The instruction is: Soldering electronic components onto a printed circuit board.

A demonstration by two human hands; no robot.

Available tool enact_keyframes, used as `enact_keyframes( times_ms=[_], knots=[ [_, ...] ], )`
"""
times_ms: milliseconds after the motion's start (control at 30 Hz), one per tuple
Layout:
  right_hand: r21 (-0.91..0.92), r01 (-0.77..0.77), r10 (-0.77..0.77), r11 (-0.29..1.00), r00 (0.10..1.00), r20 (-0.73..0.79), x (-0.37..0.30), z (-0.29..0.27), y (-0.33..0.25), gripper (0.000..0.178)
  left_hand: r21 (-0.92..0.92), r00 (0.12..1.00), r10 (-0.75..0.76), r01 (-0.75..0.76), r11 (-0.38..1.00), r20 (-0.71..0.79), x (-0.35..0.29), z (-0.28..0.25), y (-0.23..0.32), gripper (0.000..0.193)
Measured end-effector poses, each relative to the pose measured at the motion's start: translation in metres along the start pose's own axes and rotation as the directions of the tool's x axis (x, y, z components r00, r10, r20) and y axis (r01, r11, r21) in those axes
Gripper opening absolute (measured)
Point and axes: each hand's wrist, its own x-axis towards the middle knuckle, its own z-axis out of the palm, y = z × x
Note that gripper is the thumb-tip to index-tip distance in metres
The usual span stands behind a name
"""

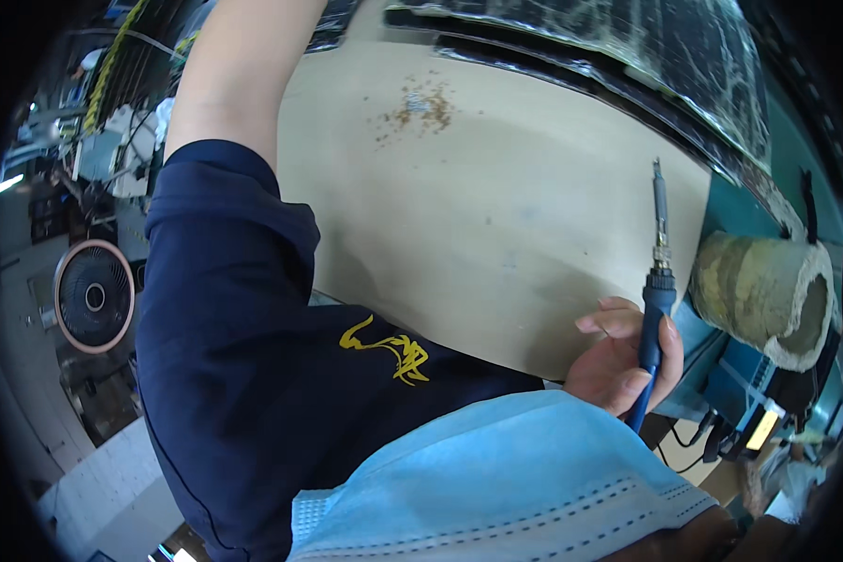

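Note:
A blue-handled soldering iron [658, 298] rests in my right hand [618, 361], whose fingers are closed around the grip. Its metal tip points up and away, over the right side of the beige work board [534, 215]. My left forearm [244, 75] reaches toward the far edge, and the hand itself lies beyond the top of the picture. A patch of brown crumbs and small greyish bits [420, 105] lies on the board near that forearm.
Black panels wrapped in shiny film [618, 47] line the far edge. On the right are a rough hollow cylinder [754, 286] and a blue box [738, 379] with black cables. A round fan [95, 296] stands far left. A light-blue face mask [496, 468] fills the lower foreground.

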Motion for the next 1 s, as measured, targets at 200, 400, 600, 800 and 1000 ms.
enact_keyframes(
  times_ms=[200,400,600,800,1000],
  knots=[
    [-0.053,-0.007,0.009,0.999,0.999,0.039,0.004,-0.002,0.001,0.052,0.143,0.935,-0.231,0.198,0.970,0.271,-0.062,0.005,-0.092,0.032],
    [-0.087,-0.047,0.050,0.995,0.998,0.033,0.002,0.003,0.001,0.051,0.335,0.734,-0.678,0.634,0.698,0.024,-0.169,0.001,-0.205,0.044],
    [-0.121,-0.091,0.086,0.989,0.995,-0.040,0.004,0.009,0.001,0.048,0.433,0.648,-0.759,0.705,0.562,-0.071,-0.239,0.002,-0.225,0.069],
    [-0.162,-0.135,0.116,0.977,0.986,-0.123,0.007,0.011,0.004,0.049,0.424,0.438,-0.898,0.821,0.381,-0.041,-0.228,-0.001,-0.250,0.069],
    [-0.179,-0.139,0.108,0.974,0.979,-0.174,0.007,0.012,0.002,0.049,0.356,0.536,-0.814,0.733,0.580,0.222,-0.214,-0.012,-0.269,0.073]
  ],
)
